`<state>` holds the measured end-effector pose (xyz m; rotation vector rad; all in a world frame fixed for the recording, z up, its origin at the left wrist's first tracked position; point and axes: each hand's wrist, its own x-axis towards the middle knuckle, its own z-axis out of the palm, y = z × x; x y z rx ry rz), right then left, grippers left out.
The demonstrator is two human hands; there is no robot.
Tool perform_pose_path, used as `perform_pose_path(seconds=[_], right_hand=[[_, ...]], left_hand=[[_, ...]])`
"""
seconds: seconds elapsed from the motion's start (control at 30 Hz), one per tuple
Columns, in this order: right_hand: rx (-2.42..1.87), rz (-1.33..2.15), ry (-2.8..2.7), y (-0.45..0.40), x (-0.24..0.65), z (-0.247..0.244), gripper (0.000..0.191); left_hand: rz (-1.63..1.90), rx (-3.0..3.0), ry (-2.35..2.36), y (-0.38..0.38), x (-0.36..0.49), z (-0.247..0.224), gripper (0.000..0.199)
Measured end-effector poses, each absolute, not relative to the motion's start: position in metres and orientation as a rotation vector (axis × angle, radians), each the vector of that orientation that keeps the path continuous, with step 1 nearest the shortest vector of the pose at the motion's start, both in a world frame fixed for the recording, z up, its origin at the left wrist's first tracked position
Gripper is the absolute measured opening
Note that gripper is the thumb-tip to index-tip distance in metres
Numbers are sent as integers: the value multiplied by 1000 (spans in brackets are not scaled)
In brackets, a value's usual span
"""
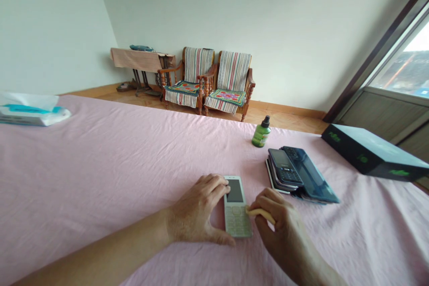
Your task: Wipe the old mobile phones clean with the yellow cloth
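Note:
A white keypad phone (238, 220) lies face up on the pink cloth (134, 165), its dark screen toward the far side. My left hand (199, 212) steadies it from the left, fingertips on the upper left edge by the screen and thumb at the lower left corner. In my right hand (279, 219) is a pale yellow cloth (263, 213), pinched between the fingers, its tip touching the phone's right edge beside the keypad.
Several phones (310, 174) are stacked to the right, behind my right hand. Beyond them stands a green bottle (260, 135). A black box (372, 149) lies far right, a tissue pack (33, 114) far left. Two wooden chairs (231, 96) stand by the wall.

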<state>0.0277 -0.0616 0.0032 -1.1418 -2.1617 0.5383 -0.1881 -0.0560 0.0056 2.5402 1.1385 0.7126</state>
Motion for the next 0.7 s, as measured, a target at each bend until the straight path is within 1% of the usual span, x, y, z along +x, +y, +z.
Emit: perform_pose_path(seconds=[0.23,0.7], right_hand=[[-1165,551,-2213,-64,26,-2,26],[-1124,560,-2258,-70,15,-1,25]], left_hand=[[693,2547,1146,-57,-188,6,81],[702,2548,1166,-58,-186,7,75]])
